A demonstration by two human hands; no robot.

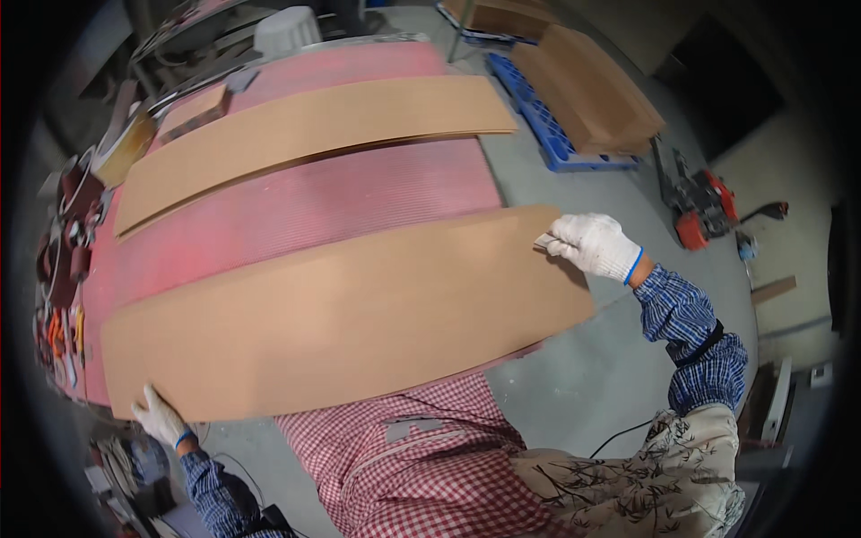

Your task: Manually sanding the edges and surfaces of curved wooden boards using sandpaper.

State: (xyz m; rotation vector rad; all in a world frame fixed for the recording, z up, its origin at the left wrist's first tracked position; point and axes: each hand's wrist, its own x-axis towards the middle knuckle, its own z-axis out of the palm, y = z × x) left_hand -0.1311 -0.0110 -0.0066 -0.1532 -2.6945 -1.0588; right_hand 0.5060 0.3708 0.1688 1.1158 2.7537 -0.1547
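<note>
A long tan board [341, 314] lies across the near part of the pink-red table, its right end jutting past the table's edge. My left hand [163, 420], in a white glove, grips the board's near edge by its left corner. My right hand [599, 247], in the same kind of glove, is closed at the board's right end. Between its thumb and fingers it pinches a small flat greyish piece [543, 240], held against or just over the board's end; whether it touches cannot be made out.
Farther back on the table [359, 188] lies a stack of similar boards [314, 130], with a small wooden block [195, 112] behind. Brown rolls and tools [63, 332] line the left side. Boxes [587, 90] on a blue pallet [543, 117] and a red pallet jack [704, 211] stand right.
</note>
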